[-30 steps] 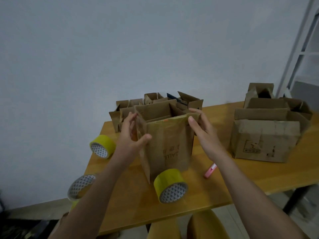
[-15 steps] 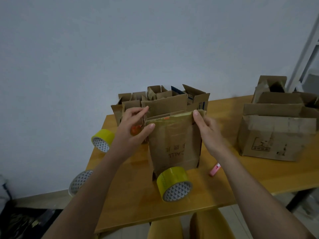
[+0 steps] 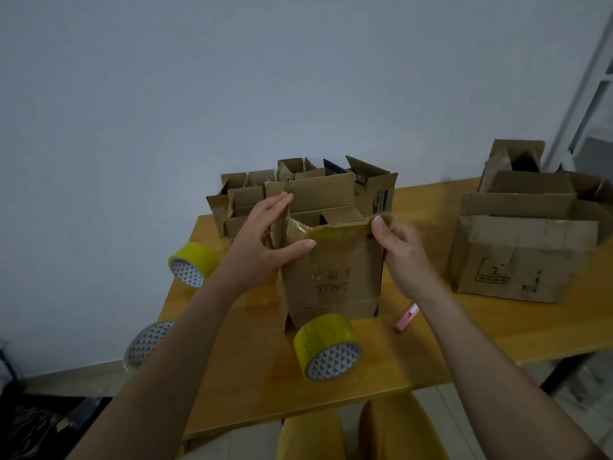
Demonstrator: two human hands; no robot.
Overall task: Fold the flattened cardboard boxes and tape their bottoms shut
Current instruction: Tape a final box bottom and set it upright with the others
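Observation:
A small brown cardboard box [image 3: 335, 280] stands upright in the middle of the wooden table [image 3: 497, 327], its printed text upside down and its top flaps partly folded in. My left hand [image 3: 265, 247] grips its upper left corner, thumb on the front face and fingers over the rim. My right hand [image 3: 398, 250] pinches the upper right corner of the front flap, where old tape shines. A yellow tape roll [image 3: 326, 350] lies on its side just in front of the box.
Several folded small boxes [image 3: 252, 200] crowd the table's back behind the held one. A bigger open box [image 3: 517, 257] sits at the right. A second yellow roll [image 3: 190, 268] and a clear roll [image 3: 146, 343] sit at the left edge. A pink cutter [image 3: 407, 316] lies by my right wrist.
The box's top has been worked: the front flap is bent inward and my right hand has shifted from flat on the side to a pinch on the corner. The box stayed in place.

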